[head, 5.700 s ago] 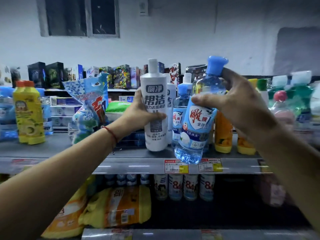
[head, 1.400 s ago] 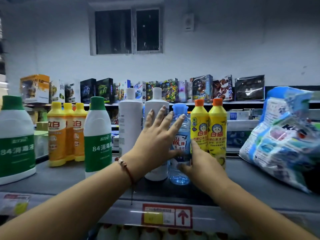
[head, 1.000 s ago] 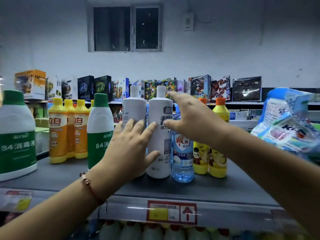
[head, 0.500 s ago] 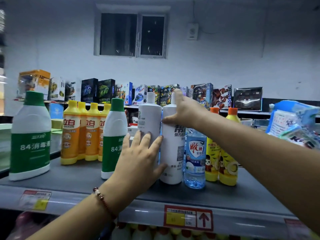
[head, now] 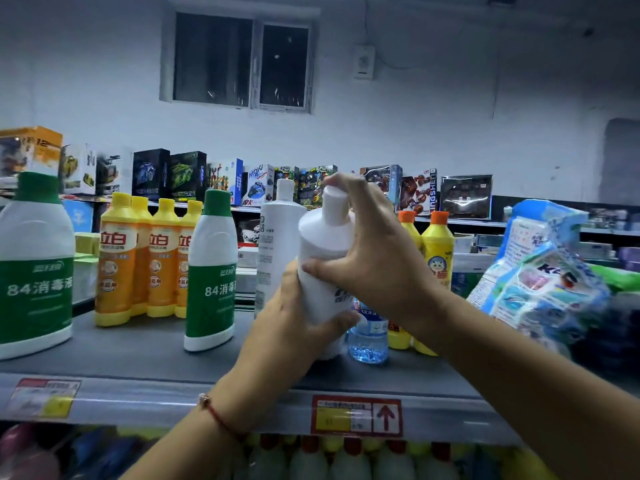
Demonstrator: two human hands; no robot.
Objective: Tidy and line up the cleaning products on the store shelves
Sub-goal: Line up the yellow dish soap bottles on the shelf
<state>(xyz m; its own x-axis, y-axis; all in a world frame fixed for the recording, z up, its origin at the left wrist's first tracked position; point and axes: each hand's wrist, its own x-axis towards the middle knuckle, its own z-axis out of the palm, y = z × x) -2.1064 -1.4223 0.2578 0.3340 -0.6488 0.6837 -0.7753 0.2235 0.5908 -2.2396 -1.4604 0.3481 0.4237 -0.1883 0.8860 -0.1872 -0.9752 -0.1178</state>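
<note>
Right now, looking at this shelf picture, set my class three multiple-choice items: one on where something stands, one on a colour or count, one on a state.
1. Where does the clear blue bottle stand?
A. Left of the green-capped bottles
B. Just right of the held white bottle
C. On the lower shelf

2. What colour are the caps of the two "84" bottles?
A. Green
B. Orange
C. Blue

3. How is the held white bottle being handled?
A. It stands untouched
B. One hand pinches its cap only
C. Both hands grip it, tilted

Answers:
B, its blue base shows beside the held bottle on the grey shelf.
A, both tops are green.
C, the left hand wraps its lower body, the right hand its shoulder, and it leans.
</note>
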